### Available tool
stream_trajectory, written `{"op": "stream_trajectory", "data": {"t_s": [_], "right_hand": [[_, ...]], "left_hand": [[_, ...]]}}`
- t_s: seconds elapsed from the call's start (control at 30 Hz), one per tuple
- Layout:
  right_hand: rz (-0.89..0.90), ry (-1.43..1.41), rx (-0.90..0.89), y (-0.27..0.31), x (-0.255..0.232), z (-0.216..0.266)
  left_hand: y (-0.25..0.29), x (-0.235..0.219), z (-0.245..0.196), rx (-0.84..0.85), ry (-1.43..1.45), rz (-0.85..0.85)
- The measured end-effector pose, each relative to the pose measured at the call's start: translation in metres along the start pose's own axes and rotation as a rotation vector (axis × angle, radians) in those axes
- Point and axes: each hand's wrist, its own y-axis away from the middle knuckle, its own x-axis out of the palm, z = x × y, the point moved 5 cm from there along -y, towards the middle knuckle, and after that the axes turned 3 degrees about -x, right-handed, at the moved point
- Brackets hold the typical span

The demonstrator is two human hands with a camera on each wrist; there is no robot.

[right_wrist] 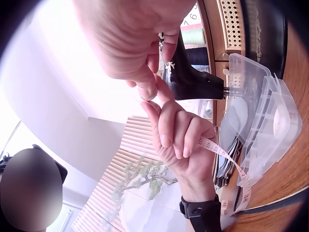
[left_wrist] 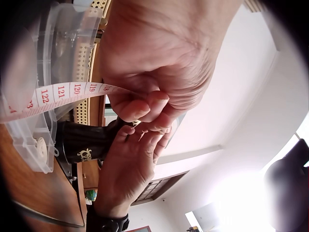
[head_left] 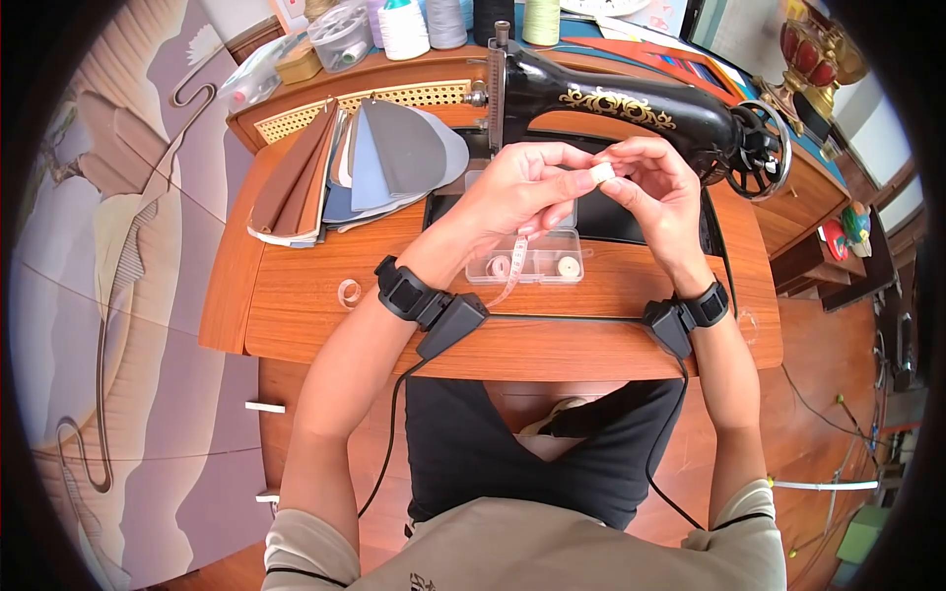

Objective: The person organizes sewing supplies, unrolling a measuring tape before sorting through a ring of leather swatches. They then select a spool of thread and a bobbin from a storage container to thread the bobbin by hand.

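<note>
In the head view a small white roll [head_left: 602, 172] is between the fingertips of both hands, above the table. The left hand [head_left: 527, 192] pinches it from the left, its lower fingers curled round a white measuring tape [head_left: 517, 258] with red numbers that hangs toward the table. From the right, the right hand [head_left: 655, 187] pinches the same roll with thumb and fingers. Below them a clear compartment box [head_left: 537, 280] stands with its lid up, holding a cream roll [head_left: 569, 266]. In the left wrist view the tape [left_wrist: 67, 92] runs from the left hand [left_wrist: 154, 58] across the box.
A black sewing machine [head_left: 611, 94] stands behind the hands. Fanned fabric swatches [head_left: 404, 158] lie at the left of the table [head_left: 296, 325], with a small clear ring [head_left: 349, 293] nearer its edge. Thread spools [head_left: 402, 34] line the back, and a brass ornament [head_left: 813, 59] stands at back right.
</note>
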Motion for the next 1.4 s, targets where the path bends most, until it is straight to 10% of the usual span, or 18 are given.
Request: {"op": "stream_trajectory", "data": {"t_s": [0.37,0.6,0.77,1.1,1.4], "right_hand": [[0.005,-0.066,0.032,0.000,0.002,0.001],[0.165,0.649,-0.225,-0.001,0.010,0.019],[0.040,0.076,-0.030,0.000,0.001,0.005],[0.011,-0.138,0.100,-0.001,-0.001,-0.004],[0.113,0.541,-0.169,0.000,0.012,0.011]], "left_hand": [[-0.001,-0.003,0.003,0.003,-0.050,-0.047],[-0.006,-0.010,0.008,-0.013,-0.249,-0.156],[-0.003,-0.006,0.005,-0.024,-0.130,-0.109],[0.000,0.001,0.000,0.013,-0.090,-0.062],[-0.005,-0.009,0.006,0.009,-0.270,-0.185]]}}
